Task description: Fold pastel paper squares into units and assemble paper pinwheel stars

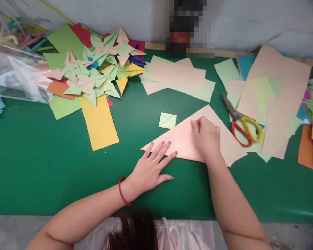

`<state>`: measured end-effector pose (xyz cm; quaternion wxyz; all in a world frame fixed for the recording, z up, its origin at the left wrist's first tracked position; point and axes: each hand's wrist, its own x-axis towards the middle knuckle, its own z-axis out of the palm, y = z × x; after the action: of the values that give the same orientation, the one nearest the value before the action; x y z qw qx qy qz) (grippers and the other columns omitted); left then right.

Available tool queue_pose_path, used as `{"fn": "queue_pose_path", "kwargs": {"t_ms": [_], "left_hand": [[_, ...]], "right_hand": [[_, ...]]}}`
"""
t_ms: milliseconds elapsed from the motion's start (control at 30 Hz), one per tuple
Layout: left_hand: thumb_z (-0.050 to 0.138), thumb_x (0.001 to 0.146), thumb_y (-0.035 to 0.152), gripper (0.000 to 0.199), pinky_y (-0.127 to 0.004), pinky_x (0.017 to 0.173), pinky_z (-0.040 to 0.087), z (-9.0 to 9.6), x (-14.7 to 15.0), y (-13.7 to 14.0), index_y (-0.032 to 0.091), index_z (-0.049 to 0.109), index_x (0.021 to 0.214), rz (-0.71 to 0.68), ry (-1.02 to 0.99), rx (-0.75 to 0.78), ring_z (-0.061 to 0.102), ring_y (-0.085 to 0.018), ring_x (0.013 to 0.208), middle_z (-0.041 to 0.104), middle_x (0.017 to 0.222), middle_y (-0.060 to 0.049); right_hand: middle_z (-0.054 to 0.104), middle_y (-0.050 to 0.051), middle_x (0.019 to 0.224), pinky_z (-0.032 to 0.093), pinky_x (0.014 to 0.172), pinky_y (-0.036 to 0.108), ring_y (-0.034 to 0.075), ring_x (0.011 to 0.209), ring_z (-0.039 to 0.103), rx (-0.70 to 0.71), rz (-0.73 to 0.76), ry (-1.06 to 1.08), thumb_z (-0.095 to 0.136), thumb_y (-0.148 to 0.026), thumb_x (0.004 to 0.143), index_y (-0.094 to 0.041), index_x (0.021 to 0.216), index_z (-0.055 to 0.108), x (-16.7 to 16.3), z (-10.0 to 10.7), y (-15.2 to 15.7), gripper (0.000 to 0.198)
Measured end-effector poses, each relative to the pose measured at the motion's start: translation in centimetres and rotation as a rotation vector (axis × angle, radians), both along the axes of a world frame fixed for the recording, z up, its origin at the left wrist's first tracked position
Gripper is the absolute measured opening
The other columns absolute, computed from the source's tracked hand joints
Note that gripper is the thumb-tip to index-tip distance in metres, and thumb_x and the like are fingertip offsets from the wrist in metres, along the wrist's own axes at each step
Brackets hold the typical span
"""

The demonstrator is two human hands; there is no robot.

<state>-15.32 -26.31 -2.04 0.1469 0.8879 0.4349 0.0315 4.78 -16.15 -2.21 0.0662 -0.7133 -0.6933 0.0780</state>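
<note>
A sheet of pale pink paper (182, 139), folded into a large triangle, lies on the green table before me. My left hand (152, 166) is spread flat, its fingertips on the paper's left part and lower edge. Curled into a fist, my right hand (206, 137) rests on the middle of the same paper; nothing shows in its fingers. Just beyond the paper's upper left edge is a small pale green folded square (167, 120). Scissors (241, 121) with one red and one yellow handle lie to the right, blades partly apart.
Folded paper stars (90, 74) are heaped at the back left over coloured sheets, beside a clear plastic bag (18, 74). A yellow paper strip (100, 121) lies below them. Pink and green sheets (177, 73) are stacked at the back, with larger pink sheets (279, 104) at right.
</note>
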Motion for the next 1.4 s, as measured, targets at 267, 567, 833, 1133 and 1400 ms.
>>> {"fn": "queue_pose_path", "kwargs": {"t_ms": [267, 567, 833, 1133, 1400], "left_hand": [[0.031, 0.081, 0.063, 0.072, -0.047, 0.111, 0.013, 0.03, -0.06, -0.15, 0.023, 0.022, 0.14, 0.012, -0.005, -0.027, 0.01, -0.025, 0.138, 0.013, 0.15, -0.008], [0.032, 0.081, 0.063, 0.073, -0.047, 0.11, 0.015, -0.1, -0.19, -0.01, 0.023, 0.021, 0.141, 0.001, -0.031, -0.058, 0.009, -0.025, 0.138, 0.013, 0.15, -0.008], [0.033, 0.081, 0.063, 0.072, -0.047, 0.11, 0.016, 0.12, -0.09, 0.03, 0.022, 0.024, 0.14, 0.009, -0.021, -0.053, 0.012, -0.026, 0.137, 0.015, 0.149, -0.008], [0.032, 0.081, 0.063, 0.072, -0.047, 0.11, 0.016, 0.22, -0.14, 0.1, 0.023, 0.023, 0.14, 0.004, -0.005, -0.051, 0.013, -0.026, 0.137, 0.015, 0.149, -0.008], [0.033, 0.081, 0.063, 0.072, -0.047, 0.11, 0.016, 0.15, -0.09, 0.07, 0.023, 0.023, 0.14, 0.005, -0.003, -0.049, 0.012, -0.026, 0.137, 0.015, 0.149, -0.008]], "right_hand": [[0.053, 0.001, 0.065, 0.025, 0.064, 0.031, 0.016, 0.06, 0.044, -0.012, -0.009, 0.008, 0.034, -0.037, 0.089, -0.021, 0.072, 0.037, 0.06, -0.04, 0.01, 0.024], [0.053, 0.001, 0.065, 0.025, 0.064, 0.031, 0.017, 0.062, 0.045, -0.003, -0.012, -0.001, 0.033, -0.038, 0.09, -0.021, 0.073, 0.038, 0.0, -0.17, -0.05, 0.025], [0.052, 0.002, 0.066, 0.024, 0.063, 0.031, 0.017, 0.061, 0.044, 0.005, -0.001, -0.025, 0.033, -0.036, 0.09, -0.02, 0.072, 0.039, -0.06, -0.14, 0.08, 0.024], [0.053, 0.003, 0.068, 0.023, 0.063, 0.031, 0.017, 0.064, 0.044, -0.016, -0.014, -0.033, 0.033, -0.034, 0.09, -0.02, 0.073, 0.039, -0.14, -0.18, 0.08, 0.023], [0.053, 0.003, 0.068, 0.023, 0.063, 0.031, 0.017, 0.062, 0.043, -0.002, -0.008, -0.039, 0.032, -0.034, 0.089, -0.02, 0.073, 0.038, -0.21, -0.16, 0.09, 0.023]]}}
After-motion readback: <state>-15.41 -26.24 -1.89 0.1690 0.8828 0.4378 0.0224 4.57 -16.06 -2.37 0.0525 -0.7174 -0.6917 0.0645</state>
